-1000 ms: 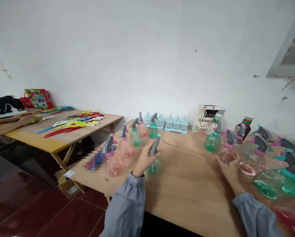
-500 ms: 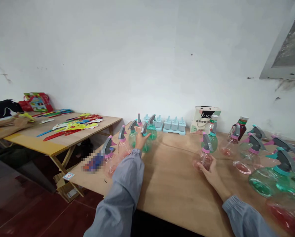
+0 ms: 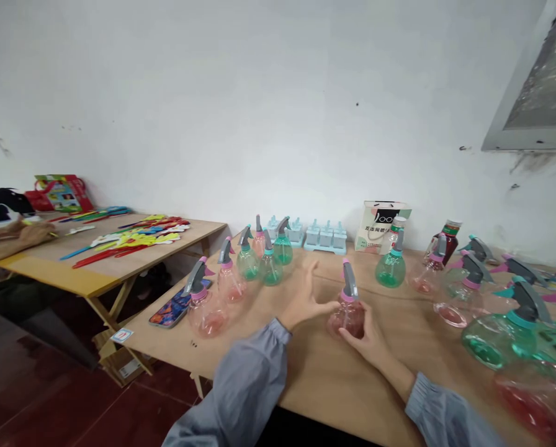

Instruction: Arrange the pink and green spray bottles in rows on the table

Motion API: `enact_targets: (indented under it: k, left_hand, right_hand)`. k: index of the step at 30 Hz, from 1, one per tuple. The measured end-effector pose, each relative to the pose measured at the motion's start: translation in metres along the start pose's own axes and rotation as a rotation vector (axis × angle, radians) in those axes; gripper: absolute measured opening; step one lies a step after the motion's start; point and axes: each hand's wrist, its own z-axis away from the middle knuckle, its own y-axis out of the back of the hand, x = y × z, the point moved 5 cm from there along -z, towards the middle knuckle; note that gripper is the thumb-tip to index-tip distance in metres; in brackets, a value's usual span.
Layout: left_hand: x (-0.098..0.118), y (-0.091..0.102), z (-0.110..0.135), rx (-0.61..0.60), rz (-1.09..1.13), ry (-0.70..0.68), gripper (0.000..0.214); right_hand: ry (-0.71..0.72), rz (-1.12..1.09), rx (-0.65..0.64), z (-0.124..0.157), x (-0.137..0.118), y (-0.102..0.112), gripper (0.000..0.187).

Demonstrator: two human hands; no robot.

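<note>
A pink spray bottle (image 3: 347, 315) with a grey trigger head is upright at the middle of the table, my right hand (image 3: 371, 338) wrapped around its lower body. My left hand (image 3: 308, 298) is just left of that bottle, fingers spread and thumb close to its neck; whether the thumb touches, I cannot tell. Further left stand a green spray bottle (image 3: 271, 269) and several other green and pink ones. Behind my right hand is another green spray bottle (image 3: 390, 270). A large green spray bottle (image 3: 499, 338) and several more crowd the right side.
A phone (image 3: 173, 308) lies near the left edge of the wooden table (image 3: 324, 391). Blue popsicle molds (image 3: 325, 239), a paper bag (image 3: 373, 230) and a dark red bottle (image 3: 450, 242) stand by the wall. Another person's hands (image 3: 33, 231) rest at the neighbouring table (image 3: 92, 279).
My left hand has left the green spray bottle at the left and moved right, beside the pink one. My right hand has brought the pink spray bottle left, toward the table's middle.
</note>
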Motion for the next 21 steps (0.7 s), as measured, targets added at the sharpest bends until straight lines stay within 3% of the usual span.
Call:
enact_targets:
  k: [3, 5, 6, 7, 9, 11, 13, 16, 21]
  left_hand:
    - [0.023, -0.029, 0.005, -0.102, 0.137, 0.158, 0.079]
    - [0.024, -0.034, 0.004, -0.087, 0.184, 0.263, 0.071]
    - [0.021, -0.033, 0.003, -0.073, 0.214, 0.311, 0.072]
    - [0.017, -0.031, 0.003, -0.059, 0.250, 0.352, 0.073]
    - [0.006, -0.023, 0.002, -0.013, 0.333, 0.426, 0.072]
    - [-0.006, -0.014, 0.002, 0.046, 0.406, 0.497, 0.061]
    - [-0.014, -0.006, 0.003, 0.081, 0.483, 0.572, 0.051]
    - [-0.018, -0.002, 0.007, 0.082, 0.649, 0.684, 0.050]
    - [-0.011, 0.001, 0.011, -0.001, 0.894, 0.753, 0.061]
  right_hand:
    - [0.093, -0.064, -0.139, 0.003, -0.013, -0.018, 0.079]
    - [0.125, -0.103, -0.203, -0.002, -0.012, -0.020, 0.078]
    - [0.122, -0.111, -0.174, -0.009, -0.008, -0.014, 0.075]
    - [0.105, -0.105, -0.088, -0.019, -0.002, -0.003, 0.071]
    - [0.039, -0.042, 0.225, -0.041, 0.017, 0.032, 0.065]
    - [-0.025, 0.065, 0.537, -0.062, 0.039, 0.068, 0.076]
    - [-0.085, 0.145, 0.693, -0.081, 0.061, 0.092, 0.092]
    - [-0.202, 0.213, 0.737, -0.103, 0.091, 0.104, 0.110]
    - [-0.248, 0.182, 0.653, -0.124, 0.116, 0.095, 0.119]
